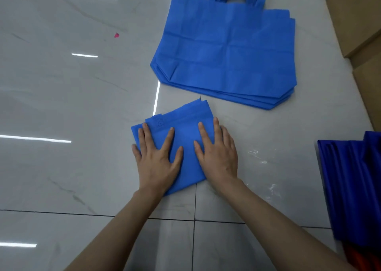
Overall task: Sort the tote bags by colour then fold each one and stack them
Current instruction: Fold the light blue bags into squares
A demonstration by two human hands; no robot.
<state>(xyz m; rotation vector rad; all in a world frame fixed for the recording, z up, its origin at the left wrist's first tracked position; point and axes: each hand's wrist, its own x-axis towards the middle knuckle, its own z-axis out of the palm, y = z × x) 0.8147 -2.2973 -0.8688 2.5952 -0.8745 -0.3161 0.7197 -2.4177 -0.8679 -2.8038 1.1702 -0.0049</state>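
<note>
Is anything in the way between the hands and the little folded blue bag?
No. The left hand and the right hand both lie flat right on the folded bag, with nothing visible in between.

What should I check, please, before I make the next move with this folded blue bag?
1. Hands flat: ok. The left hand and right hand press the folded blue tote bag with straight fingers.
2. Layers squared: not ok. Its far edges are fanned out.
3. Handles tucked in: cannot tell.
4. Next bag ready: ok. The pile of unfolded blue tote bags lies flat just beyond.
5. Colours apart: ok. The darker blue bags lie separately at the right edge.
6. Folded stack to add to: cannot tell; none in view.
</note>
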